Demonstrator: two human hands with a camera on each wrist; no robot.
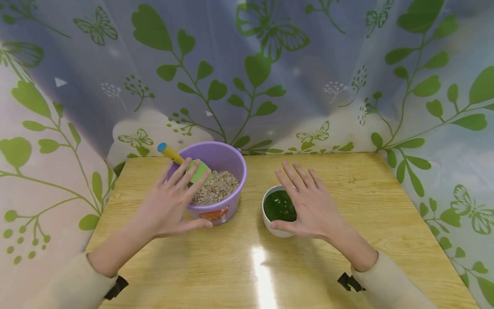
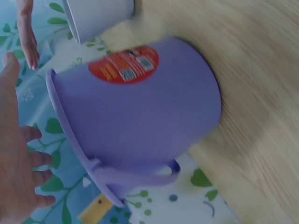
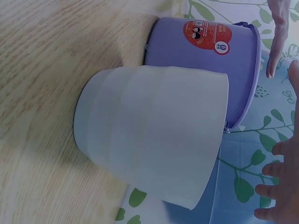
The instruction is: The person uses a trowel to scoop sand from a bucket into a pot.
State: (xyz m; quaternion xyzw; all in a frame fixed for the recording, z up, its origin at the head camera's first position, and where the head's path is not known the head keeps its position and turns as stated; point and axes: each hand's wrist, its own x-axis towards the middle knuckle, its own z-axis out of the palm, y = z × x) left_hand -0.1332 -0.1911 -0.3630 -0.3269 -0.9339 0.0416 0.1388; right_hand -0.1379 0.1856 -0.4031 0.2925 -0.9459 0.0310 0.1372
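Note:
In the head view my left hand [image 1: 170, 201] is held with straight, spread fingers above the near left side of a purple bucket [image 1: 231, 201]. Grainy, grey-brown loose material [image 1: 218, 187] lies in the bucket. A toy shovel with a green blade [image 1: 200, 171] and a yellow, blue-tipped handle [image 1: 172, 154] leans against its rim. My right hand [image 1: 310, 206], fingers also spread, hovers over the right part of a white pot [image 1: 273, 227], hiding some of it. Dark green stuff with pale specks [image 1: 278, 205] fills the pot's top. Neither hand holds anything.
Both containers stand on a light wooden table [image 1: 216, 274], the pot right of the bucket. A curtain [image 1: 216, 86] printed with green leaves and butterflies hangs behind the table and along both sides. The left wrist view shows the bucket's purple handle [image 2: 135, 177] folded down.

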